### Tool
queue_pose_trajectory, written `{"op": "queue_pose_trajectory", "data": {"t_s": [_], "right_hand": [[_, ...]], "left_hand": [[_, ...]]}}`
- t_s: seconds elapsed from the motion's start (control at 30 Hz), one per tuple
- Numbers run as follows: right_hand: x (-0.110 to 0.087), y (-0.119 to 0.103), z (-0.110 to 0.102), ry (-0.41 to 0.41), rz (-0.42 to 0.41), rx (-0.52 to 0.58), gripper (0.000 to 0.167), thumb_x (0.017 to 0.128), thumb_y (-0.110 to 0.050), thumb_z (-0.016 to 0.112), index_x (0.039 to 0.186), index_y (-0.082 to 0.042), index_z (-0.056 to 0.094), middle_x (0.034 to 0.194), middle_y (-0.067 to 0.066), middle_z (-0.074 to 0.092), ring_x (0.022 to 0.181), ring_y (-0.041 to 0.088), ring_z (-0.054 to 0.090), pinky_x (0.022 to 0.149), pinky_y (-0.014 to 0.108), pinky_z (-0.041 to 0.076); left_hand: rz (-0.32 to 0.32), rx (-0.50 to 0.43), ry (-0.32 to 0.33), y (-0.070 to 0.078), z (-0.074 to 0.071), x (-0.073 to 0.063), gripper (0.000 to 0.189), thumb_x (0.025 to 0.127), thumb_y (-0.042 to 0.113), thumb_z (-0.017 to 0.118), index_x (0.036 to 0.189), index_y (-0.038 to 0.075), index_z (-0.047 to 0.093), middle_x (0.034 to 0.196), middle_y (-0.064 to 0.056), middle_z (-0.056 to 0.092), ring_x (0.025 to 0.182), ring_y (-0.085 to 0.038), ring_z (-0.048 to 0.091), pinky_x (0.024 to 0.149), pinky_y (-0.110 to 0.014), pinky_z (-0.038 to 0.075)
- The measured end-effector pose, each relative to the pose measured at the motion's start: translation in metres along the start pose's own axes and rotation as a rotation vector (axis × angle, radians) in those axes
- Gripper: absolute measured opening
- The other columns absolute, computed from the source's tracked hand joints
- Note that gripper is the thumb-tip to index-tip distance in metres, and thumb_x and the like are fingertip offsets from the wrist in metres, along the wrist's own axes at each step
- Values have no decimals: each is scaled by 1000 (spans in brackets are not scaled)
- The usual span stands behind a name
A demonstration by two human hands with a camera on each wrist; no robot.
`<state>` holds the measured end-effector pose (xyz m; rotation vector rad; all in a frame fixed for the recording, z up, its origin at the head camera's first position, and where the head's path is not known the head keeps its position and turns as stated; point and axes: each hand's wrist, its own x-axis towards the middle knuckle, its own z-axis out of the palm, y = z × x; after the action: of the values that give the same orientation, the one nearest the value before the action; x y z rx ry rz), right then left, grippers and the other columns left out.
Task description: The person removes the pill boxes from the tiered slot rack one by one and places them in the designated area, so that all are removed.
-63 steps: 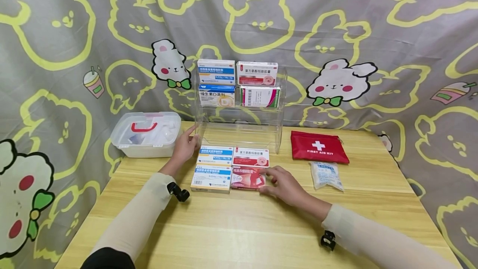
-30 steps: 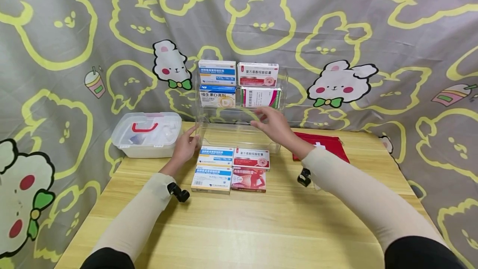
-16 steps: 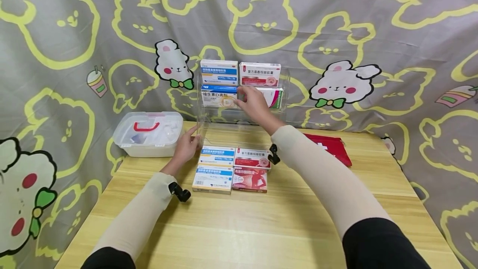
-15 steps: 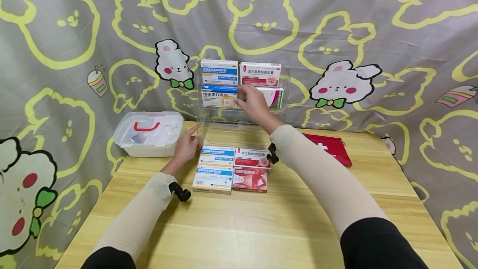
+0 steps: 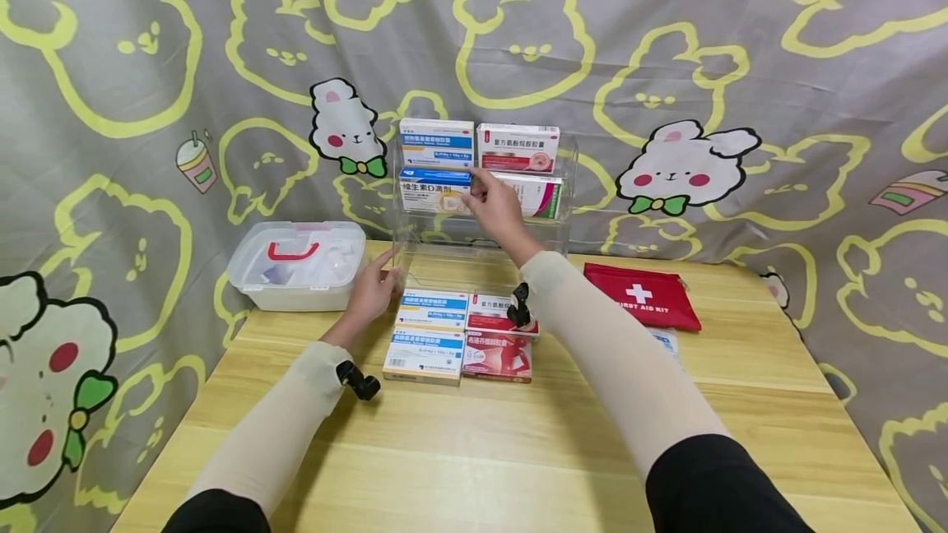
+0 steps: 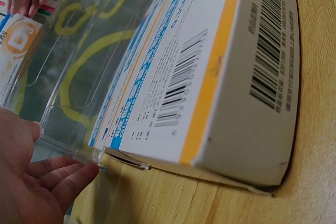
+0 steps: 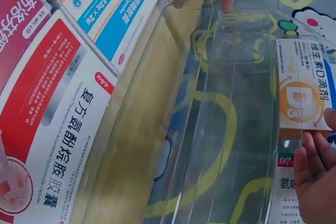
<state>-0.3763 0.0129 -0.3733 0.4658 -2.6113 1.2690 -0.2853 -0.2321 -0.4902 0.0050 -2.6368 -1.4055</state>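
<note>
A clear tiered rack (image 5: pixel 481 249) stands at the back of the table, medicine boxes on its two upper tiers. My right hand (image 5: pixel 499 208) reaches to the second tier, its fingertips touching the right end of a vitamin D drops box (image 5: pixel 433 194). Whether they pinch it or only press it, I cannot tell. Beside that box, partly behind the hand, is a white, pink and green capsule box (image 5: pixel 541 194). Above sit a blue-and-white glucosamine box (image 5: pixel 437 145) and a red-and-white capsule box (image 5: pixel 518 148). My left hand (image 5: pixel 370 290) touches the rack's left side, fingers mostly straight.
Before the rack lie two glucosamine boxes (image 5: pixel 424 352), a red-and-white box (image 5: pixel 485 323) partly behind my right wrist, and a red ibuprofen box (image 5: pixel 498 354). A lidded plastic case (image 5: pixel 296 266) stands left; a red first aid pouch (image 5: pixel 644 296) and a partly hidden packet (image 5: pixel 666 340) lie right.
My right hand has left the ibuprofen box on the table and risen to the vitamin D box on the rack. Its forearm swings left, uncovering the pouch. The left hand stays put.
</note>
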Motion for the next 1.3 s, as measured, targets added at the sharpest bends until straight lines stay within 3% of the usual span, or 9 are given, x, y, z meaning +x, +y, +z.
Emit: {"op": "queue_pose_trajectory", "data": {"t_s": [0.2, 0.47, 0.67, 0.97, 1.3], "right_hand": [[1, 2, 2, -2, 35, -5, 63, 98, -25, 74, 156, -24, 48, 99, 2, 67, 89, 17, 62, 78, 32, 52], [0, 0, 0, 5, 62, 96, 53, 98, -24, 74, 148, -20, 56, 97, 2, 65, 87, 17, 60, 72, 31, 49], [1, -6, -3, -6, 110, 137, 49, 99, -24, 72, 146, -18, 58, 97, 4, 64, 86, 19, 58, 67, 31, 45], [5, -16, -6, 6, 162, 120, 32, 101, -22, 70, 132, -18, 63, 99, 4, 66, 85, 19, 62, 67, 31, 49], [9, -32, -12, -21, 196, 230, 28, 102, -15, 67, 130, -15, 60, 97, 11, 67, 90, 31, 72, 66, 29, 55]], "left_hand": [[-3, 6, 0, -1, 0, 0, 50, 111, 19, 51, 160, 24, 42, 95, -24, 71, 85, -33, 68, 70, -33, 52], [-4, 10, -3, -1, 1, 0, 50, 110, 18, 51, 160, 23, 42, 104, -26, 72, 85, -35, 67, 68, -33, 50], [-5, 18, 0, -1, 0, -1, 50, 110, 19, 52, 159, 26, 42, 98, -24, 71, 80, -32, 65, 66, -34, 48], [8, 38, 4, -1, 1, -2, 50, 110, 19, 52, 160, 21, 42, 119, -25, 71, 89, -33, 70, 70, -35, 52], [13, 30, 7, -3, -1, 0, 50, 110, 19, 52, 159, 22, 43, 103, -25, 72, 82, -35, 67, 63, -31, 48]]}}
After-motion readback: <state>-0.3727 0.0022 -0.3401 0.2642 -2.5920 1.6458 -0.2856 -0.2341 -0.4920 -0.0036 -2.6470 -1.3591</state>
